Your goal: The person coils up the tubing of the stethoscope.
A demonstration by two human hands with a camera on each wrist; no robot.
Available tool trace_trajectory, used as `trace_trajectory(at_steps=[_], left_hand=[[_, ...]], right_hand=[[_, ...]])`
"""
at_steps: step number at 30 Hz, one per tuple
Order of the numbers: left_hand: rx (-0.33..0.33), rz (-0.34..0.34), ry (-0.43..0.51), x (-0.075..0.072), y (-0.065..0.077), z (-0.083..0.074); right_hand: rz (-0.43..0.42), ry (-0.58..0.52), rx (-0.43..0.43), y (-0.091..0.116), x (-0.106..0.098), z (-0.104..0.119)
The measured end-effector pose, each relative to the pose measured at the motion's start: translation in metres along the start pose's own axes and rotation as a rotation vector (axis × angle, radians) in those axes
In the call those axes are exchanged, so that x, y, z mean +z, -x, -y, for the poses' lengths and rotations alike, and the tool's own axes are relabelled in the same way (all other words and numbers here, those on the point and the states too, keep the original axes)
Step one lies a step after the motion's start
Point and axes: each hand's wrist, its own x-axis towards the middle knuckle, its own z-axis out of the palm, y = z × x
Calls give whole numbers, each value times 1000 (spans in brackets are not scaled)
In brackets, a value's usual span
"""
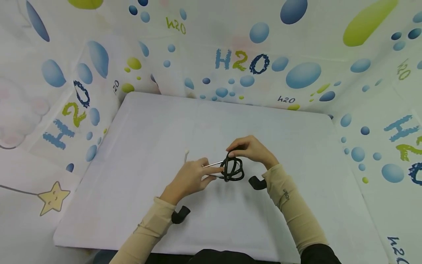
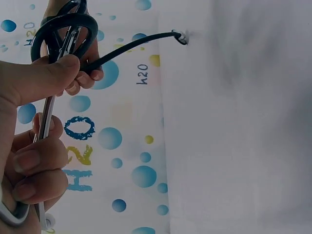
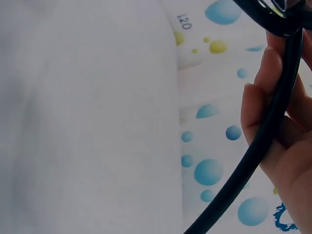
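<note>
A stethoscope with coiled black tubing (image 1: 234, 169) and shiny metal ear tubes (image 2: 47, 117) is held up over the middle of the table. My left hand (image 1: 192, 176) grips the metal ear tubes, with its thumb pressing near the black coil in the left wrist view. One ear tube ends in a pale ear tip (image 1: 187, 151) beyond the back of that hand. At the top of the coil my right hand (image 1: 252, 149) pinches the tubing between thumb and fingers. In the right wrist view a length of black tube (image 3: 265, 131) runs down across the right fingers.
The white table (image 1: 158, 124) reaches out on all sides of the hands. Behind it and at both sides hangs a white curtain (image 1: 204, 44) printed with blue and green drops. A black device (image 1: 257, 182) sits by the right wrist, another (image 1: 180, 215) by the left.
</note>
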Motion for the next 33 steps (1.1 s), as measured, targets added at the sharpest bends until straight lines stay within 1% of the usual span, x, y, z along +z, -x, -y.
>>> trace_trajectory(at_steps=[2, 4, 9, 11, 18, 22, 26, 30, 33], left_hand=[[-1, -2, 10, 0, 0, -1], [-2, 0, 15, 0, 1, -2], [-3, 9, 24, 3, 3, -3], [-2, 10, 32, 4, 3, -4], [-2, 10, 59, 5, 4, -7], [5, -22, 92, 6, 4, -7], [4, -65, 153, 5, 5, -6], [4, -119, 206, 2, 3, -5], [-4, -174, 215, 1, 0, -5]], right_hand=[[15, -32, 1, 1, 0, -4], [30, -48, 22, 2, 0, -6], [48, -43, 97, 6, -3, -10], [43, -51, 109, 7, -4, -12], [-29, -138, 113, 8, 2, -18], [-90, -160, 120, 10, 9, -20], [-142, -167, 90, 11, 15, -22], [-193, -178, 18, 11, 21, -23], [-230, -192, -30, 12, 28, -23]])
